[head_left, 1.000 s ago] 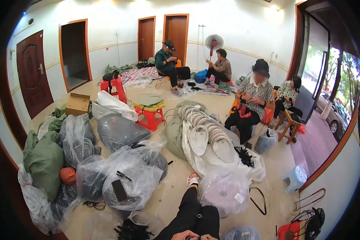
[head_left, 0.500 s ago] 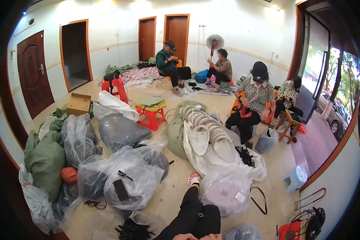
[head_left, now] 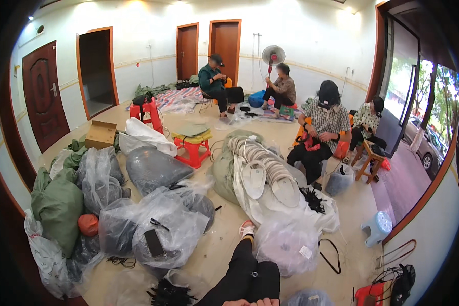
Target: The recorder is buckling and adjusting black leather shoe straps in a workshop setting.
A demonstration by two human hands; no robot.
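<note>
Both hands show only as a strip at the lower edge, in front of my dark trousers (head_left: 239, 283). My left hand (head_left: 236, 303) has its fingers bent together. Close beside it, my right hand (head_left: 266, 302) is curled with the knuckles up. Whatever they hold, if anything, is cut off by the picture's edge. Black straps (head_left: 171, 294) lie on clear plastic just left of my legs. A clear bag (head_left: 308, 297) with dark contents stands right of my knees. Ahead, a pink-tinted plastic bag (head_left: 285, 247) rests by my shoe (head_left: 247, 228).
Stuffed clear bags (head_left: 158, 168) and green sacks (head_left: 58, 209) fill the left; a phone (head_left: 154, 243) lies on one. A white sack (head_left: 290, 204) bears rows of pale looped pieces (head_left: 253, 178). Several people sit farther back. A blue stool (head_left: 376, 227) stands near the right doorway.
My hands have shifted slightly at the lower edge, the right one a little higher and nearer the left. The patterned-shirt person's hands have come closer together over the red item.
</note>
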